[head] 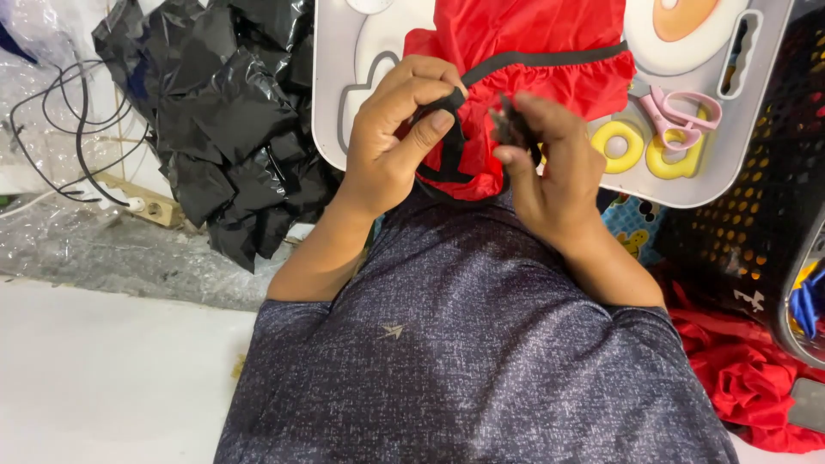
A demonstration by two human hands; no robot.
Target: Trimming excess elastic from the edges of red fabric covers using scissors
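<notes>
We see the black strap (447,142) of the red cloth (516,51) at the tray's (331,103) six o'clock; our left hand (391,142) pinches it shut, our right hand (546,159) closes on its loose end. Pink scissors (679,120) lie at three o'clock, black bags (228,112) at nine

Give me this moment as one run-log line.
left hand: pinching black strap | right hand: gripping small dark piece at strap end | red fabric: on grey tray | pink scissors: on tray

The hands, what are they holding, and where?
The left hand pinches the black strap of the red fabric; the right hand grips its dark end.
</notes>
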